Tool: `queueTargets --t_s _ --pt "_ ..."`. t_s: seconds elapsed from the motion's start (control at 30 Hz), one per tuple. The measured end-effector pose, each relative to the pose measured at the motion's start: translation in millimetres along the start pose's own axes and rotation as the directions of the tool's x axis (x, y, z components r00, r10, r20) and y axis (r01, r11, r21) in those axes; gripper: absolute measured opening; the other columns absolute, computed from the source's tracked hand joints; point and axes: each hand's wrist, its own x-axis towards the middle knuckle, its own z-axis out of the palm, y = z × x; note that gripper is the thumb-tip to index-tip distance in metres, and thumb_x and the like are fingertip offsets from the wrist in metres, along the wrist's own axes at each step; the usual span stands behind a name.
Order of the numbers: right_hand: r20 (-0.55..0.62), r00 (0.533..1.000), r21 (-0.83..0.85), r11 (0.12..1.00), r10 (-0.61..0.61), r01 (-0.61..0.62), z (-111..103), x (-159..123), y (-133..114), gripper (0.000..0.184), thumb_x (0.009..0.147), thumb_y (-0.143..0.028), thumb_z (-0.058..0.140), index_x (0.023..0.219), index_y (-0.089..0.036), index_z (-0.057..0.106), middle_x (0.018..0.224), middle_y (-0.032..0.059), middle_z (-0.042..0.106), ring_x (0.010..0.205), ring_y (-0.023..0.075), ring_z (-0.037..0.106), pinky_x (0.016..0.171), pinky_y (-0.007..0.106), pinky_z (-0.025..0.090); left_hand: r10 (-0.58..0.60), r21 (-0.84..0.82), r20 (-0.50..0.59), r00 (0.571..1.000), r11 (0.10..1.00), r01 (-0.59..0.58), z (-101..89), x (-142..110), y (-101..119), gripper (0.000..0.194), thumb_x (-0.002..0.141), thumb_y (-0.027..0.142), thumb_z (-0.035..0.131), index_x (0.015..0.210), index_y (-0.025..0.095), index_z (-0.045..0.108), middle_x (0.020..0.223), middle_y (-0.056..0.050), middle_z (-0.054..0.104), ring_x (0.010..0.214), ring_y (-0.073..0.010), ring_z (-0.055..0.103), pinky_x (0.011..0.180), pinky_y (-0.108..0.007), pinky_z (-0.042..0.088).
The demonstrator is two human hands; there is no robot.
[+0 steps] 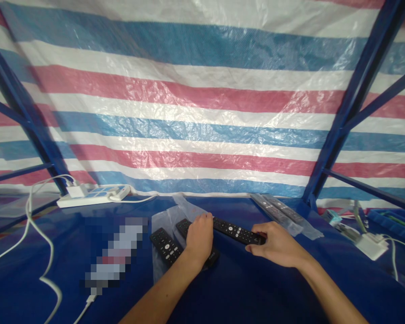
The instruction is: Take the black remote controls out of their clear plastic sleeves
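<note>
My right hand [273, 243] grips the near end of a black remote control [234, 230] between thumb and fingers. The remote slants up to the left, its far end close to the fingertips of my left hand [201, 237]. My left hand is closed, with a clear plastic bag [188, 208] reaching up to its fingers. Beneath that hand and wrist lies a second remote [182, 224], partly covered. Left of it, a third remote [165, 245] rests on clear plastic, its lower end hidden by my left forearm.
Bagged remotes [273, 209] lie at the back right of the blue table [256, 292]. A white power strip [97, 194] with cables stands back left, a blurred-out item [118, 252] before it. A white adapter [373, 245] sits right. Blue posts [351, 108] frame striped sheeting [202, 99].
</note>
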Motion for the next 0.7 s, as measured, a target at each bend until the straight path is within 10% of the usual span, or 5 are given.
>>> queueTargets --t_s 0.43,0.7 --pt "-0.039 0.998 -0.074 0.996 -0.055 0.052 12.8 2.8 -9.1 0.026 0.067 -0.04 0.067 0.056 -0.02 0.055 0.055 -0.0039 0.052 0.053 0.011 0.046 0.049 0.023 0.022 0.173 -0.019 -0.04 0.984 0.985 -0.174 10.7 3.2 -3.5 0.034 0.082 -0.004 0.036 0.106 0.012 0.054 0.107 -0.011 0.062 0.105 -0.0214 0.057 0.09 -0.034 0.045" --pt "-0.14 0.987 -0.09 0.994 -0.076 0.064 19.2 5.1 -4.8 0.029 0.07 -0.042 0.064 0.057 -0.02 0.052 0.06 -0.0031 0.053 0.056 0.0115 0.048 0.053 0.023 0.027 0.013 -0.1 -0.149 0.989 0.995 -0.028 11.1 6.3 -9.0 0.032 0.088 0.001 0.032 0.106 0.012 0.056 0.098 -0.011 0.063 0.102 -0.0212 0.06 0.087 -0.031 0.046"
